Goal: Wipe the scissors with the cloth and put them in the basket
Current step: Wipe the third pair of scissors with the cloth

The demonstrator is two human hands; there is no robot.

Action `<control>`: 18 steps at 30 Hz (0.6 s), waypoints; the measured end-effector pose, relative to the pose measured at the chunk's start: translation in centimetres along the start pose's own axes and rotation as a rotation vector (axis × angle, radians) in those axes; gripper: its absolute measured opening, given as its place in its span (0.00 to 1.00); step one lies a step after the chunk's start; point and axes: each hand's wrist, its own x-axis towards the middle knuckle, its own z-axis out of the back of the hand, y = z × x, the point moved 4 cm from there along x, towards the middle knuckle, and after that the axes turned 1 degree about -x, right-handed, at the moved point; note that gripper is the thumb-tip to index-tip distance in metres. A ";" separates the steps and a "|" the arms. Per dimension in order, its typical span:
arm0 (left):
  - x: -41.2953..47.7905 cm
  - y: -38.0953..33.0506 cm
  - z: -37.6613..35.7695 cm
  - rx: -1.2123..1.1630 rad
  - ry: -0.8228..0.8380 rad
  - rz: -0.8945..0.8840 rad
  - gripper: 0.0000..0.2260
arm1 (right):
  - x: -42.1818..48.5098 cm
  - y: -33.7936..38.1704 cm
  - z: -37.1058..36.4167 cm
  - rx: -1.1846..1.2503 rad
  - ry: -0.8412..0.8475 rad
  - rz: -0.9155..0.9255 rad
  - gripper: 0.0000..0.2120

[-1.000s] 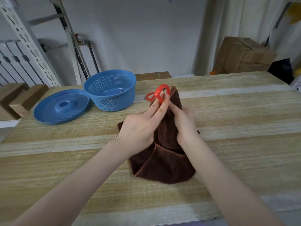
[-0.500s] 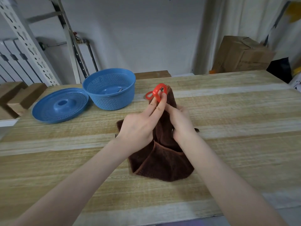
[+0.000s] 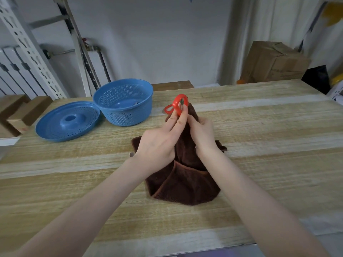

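A person's left hand (image 3: 157, 145) holds a pair of scissors (image 3: 177, 106) by the red handles above a wooden tabletop (image 3: 269, 127), its long fingers (image 3: 179, 123) reaching up and pinching the lower edge of the larger loop. The smaller red loop juts out to the left, and both handle loops stand clear above the hands. The right hand (image 3: 202, 134) is curled round a dark brown cloth (image 3: 185, 184), gripping it where it is bunched up just below the handles. The blades are hidden inside the fabric and behind the hands. The lower part of the cloth spreads in loose folds on the tabletop between the two forearms, a stitched hem showing along one fold.

A blue perforated basket (image 3: 123, 102) stands on the tabletop to the left of the scissors and a little farther back, near but not touching them. A small object lies in its bottom, too unclear to identify. A matching blue lid (image 3: 67, 121) rests just beside the basket on its left, its rim touching or nearly touching the basket's wall.

Behind the tabletop stand a cardboard box (image 3: 274, 62) at right and a white perforated metal upright (image 3: 27, 45) at left.
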 end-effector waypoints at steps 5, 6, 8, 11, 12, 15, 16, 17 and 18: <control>0.4 -0.3 -0.5 0.034 0.027 -0.020 0.41 | 1.1 -0.3 0.2 0.008 -0.085 -0.042 0.12; 0.4 -0.2 -0.5 0.036 0.032 -0.023 0.41 | 1.2 -0.4 0.2 0.024 -0.070 -0.062 0.12; 0.4 0.2 -0.3 0.033 0.036 -0.010 0.41 | 1.0 -0.3 0.0 0.013 0.003 -0.098 0.12; 0.3 0.5 -0.1 0.016 0.034 0.009 0.41 | 0.5 -0.2 -0.4 -0.014 0.080 -0.095 0.11; 0.3 0.3 -0.1 0.013 0.026 0.003 0.41 | 0.7 -0.2 -0.3 0.006 0.053 -0.084 0.11; 0.4 -0.2 -0.1 0.031 0.007 -0.026 0.41 | 1.2 -0.5 -0.1 0.044 -0.045 -0.066 0.13; 0.5 -0.3 0.0 0.043 0.002 -0.033 0.41 | 1.4 -0.6 -0.2 0.050 -0.060 -0.073 0.12; 0.5 -0.4 0.1 0.053 -0.003 -0.034 0.41 | 1.7 -0.8 -0.2 0.066 -0.076 -0.087 0.12; 0.4 -0.5 0.3 0.055 -0.007 -0.033 0.41 | 2.2 -1.0 0.0 0.099 -0.099 -0.120 0.13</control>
